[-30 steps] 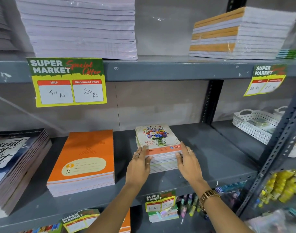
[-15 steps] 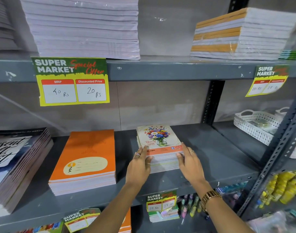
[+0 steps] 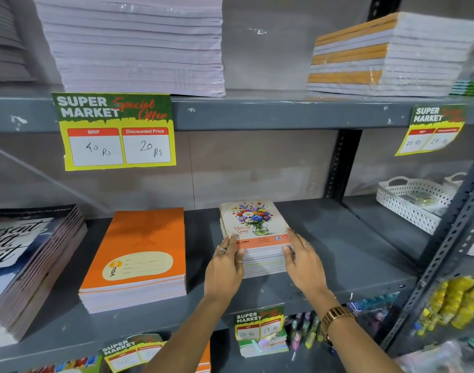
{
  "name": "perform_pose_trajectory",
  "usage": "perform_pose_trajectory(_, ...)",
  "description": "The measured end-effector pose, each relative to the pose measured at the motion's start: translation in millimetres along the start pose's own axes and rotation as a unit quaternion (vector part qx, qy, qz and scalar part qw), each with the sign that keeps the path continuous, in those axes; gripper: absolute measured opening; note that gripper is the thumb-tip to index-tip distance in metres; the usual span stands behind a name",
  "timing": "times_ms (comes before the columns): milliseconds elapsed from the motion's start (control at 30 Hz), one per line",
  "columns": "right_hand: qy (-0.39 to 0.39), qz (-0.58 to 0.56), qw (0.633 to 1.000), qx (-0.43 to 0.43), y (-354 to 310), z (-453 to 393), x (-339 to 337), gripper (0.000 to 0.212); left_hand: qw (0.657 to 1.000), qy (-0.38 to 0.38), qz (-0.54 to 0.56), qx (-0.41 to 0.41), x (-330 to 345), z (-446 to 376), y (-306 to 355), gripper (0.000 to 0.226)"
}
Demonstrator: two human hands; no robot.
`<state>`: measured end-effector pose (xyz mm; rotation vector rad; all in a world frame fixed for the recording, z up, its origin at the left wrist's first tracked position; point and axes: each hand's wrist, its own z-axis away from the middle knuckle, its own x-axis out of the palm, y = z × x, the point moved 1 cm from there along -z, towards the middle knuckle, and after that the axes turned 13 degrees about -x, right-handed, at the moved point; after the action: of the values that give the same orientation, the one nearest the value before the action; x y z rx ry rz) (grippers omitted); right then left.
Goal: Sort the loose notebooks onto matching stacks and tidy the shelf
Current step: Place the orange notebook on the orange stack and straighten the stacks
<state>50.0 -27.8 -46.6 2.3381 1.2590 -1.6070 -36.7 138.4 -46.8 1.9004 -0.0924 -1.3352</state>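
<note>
A small stack of flower-cover notebooks (image 3: 253, 224) stands on the middle grey shelf (image 3: 338, 251). My left hand (image 3: 225, 265) presses against the stack's left front corner, and my right hand (image 3: 303, 262) presses against its right front corner, fingers flat on the sides. To the left lies a stack of orange notebooks (image 3: 139, 254), and at the far left a stack of dark script-cover notebooks (image 3: 28, 257).
The upper shelf holds a tall white stack (image 3: 133, 41) and a wrapped orange-and-white stack (image 3: 389, 55). Price tags (image 3: 114, 130) hang from the shelf edges. A white basket (image 3: 411, 200) sits at right. A slanted metal upright (image 3: 451, 254) crosses the right side. Pens and small notebooks fill the lower shelf.
Both hands stay on the flower-cover stack's front corners, hardly shifted. The stack has not visibly moved.
</note>
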Motion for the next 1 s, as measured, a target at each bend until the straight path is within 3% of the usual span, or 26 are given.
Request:
perform_pose_trajectory(267,-0.009,0.018,1.000,-0.007,0.3,-1.3,-3.6,0.048,1.000,0.004,0.007,0.001,0.1,-0.5,-2.8,0.051)
perform_pose_trajectory(367,0.002,0.067,0.997,-0.047,-3.1,-1.5,-6.0,0.052,1.000,0.000,0.020,0.002,-4.3,2.1,-6.8,0.063)
perform_pose_trajectory(533,0.041,0.042,0.991,-0.120,-20.7,-3.7,-6.6,0.052,0.999,0.032,0.027,-0.019,-22.3,9.6,-18.8,0.083)
perform_pose_trajectory(700,0.066,0.009,0.984,-0.163,-54.6,-8.0,3.9,0.051,0.995,0.097,-0.007,-0.021,-47.7,16.9,-37.7,0.078)
perform_pose_trajectory(1000,0.041,0.015,0.960,-0.278,-146.0,-5.2,37.5,0.045,0.979,0.195,-0.048,-0.044,-120.4,29.6,-107.8,0.053)
